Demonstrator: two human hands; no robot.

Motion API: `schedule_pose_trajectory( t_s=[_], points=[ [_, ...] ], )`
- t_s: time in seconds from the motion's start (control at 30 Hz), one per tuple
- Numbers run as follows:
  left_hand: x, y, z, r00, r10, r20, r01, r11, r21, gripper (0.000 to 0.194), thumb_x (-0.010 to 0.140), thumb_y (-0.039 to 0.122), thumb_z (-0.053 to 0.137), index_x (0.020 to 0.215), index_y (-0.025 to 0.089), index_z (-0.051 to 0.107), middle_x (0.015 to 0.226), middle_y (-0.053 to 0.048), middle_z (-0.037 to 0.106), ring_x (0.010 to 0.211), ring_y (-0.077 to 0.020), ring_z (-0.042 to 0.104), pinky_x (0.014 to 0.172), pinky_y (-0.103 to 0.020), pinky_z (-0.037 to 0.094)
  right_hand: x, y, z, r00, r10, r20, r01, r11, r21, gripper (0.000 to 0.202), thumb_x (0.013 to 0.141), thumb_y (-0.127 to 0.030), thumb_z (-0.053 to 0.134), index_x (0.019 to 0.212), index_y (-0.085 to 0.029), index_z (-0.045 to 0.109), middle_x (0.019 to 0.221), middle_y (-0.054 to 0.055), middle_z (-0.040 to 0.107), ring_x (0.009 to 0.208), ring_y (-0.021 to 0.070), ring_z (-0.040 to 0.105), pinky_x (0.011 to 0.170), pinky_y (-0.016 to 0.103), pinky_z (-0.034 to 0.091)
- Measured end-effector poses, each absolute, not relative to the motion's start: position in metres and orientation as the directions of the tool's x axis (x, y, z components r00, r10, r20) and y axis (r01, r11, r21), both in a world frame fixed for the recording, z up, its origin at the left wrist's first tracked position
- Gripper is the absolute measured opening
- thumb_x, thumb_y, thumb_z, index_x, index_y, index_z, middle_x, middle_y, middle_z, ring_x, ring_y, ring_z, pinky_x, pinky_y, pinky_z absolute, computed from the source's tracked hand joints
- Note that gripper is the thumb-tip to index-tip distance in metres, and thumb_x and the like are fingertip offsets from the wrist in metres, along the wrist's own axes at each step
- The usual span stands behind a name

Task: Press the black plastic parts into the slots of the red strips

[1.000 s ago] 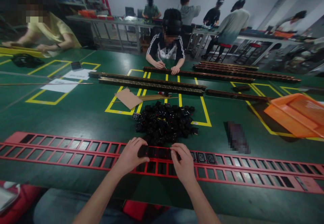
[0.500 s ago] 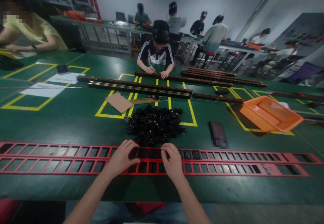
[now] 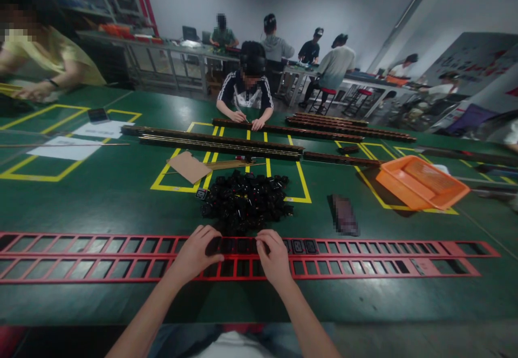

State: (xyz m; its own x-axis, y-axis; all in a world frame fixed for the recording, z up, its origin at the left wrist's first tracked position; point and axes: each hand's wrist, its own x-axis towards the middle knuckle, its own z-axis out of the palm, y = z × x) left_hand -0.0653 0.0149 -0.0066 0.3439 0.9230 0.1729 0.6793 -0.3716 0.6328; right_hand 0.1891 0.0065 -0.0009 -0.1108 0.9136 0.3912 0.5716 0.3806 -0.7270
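Observation:
A long red frame (image 3: 121, 258) with two rows of rectangular openings lies across the green table in front of me. Black power sockets (image 3: 298, 246) sit in several openings of its far row. My left hand (image 3: 198, 253) rests over that row, fingers and thumb closed about a black socket (image 3: 213, 246) at the frame. Further along the row, my right hand (image 3: 275, 254) has its fingertips curled together against the frame; what they hold, if anything, is hidden. Just beyond both hands is a heap of loose black sockets (image 3: 246, 199).
Behind the heap lie a brown cardboard piece (image 3: 189, 167) and long dark rails (image 3: 218, 141). An orange basket (image 3: 421, 183) stands at the right, near a pixelated dark object (image 3: 343, 215). Across the table a person (image 3: 246, 91) works on a rail; another person (image 3: 52, 61) sits at the left.
The view has shifted slightly, so the background sits lower and the right-side items further left. Both hands keep nearly the same pose at the red frame.

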Motion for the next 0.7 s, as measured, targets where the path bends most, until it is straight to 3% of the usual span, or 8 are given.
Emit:
schedule_pose_trajectory(
  t_s=[0.7],
  points=[
    [-0.0651, 0.0150, -0.0004, 0.371, 0.907, 0.200, 0.678, -0.412, 0.608, 0.040, 0.069, 0.029, 0.082, 0.102, 0.022, 0.061, 0.103, -0.004, 0.062, 0.098, -0.0246, 0.052, 0.085, -0.039, 0.046, 0.1847, 0.0076, -0.0036, -0.077, 0.896, 0.438, 0.594, 0.394, -0.702, 0.018, 0.093, -0.020, 0.049, 0.089, -0.021, 0.066, 0.094, 0.007, 0.066, 0.091, 0.0207, 0.062, 0.085, 0.037, 0.051]
  ],
)
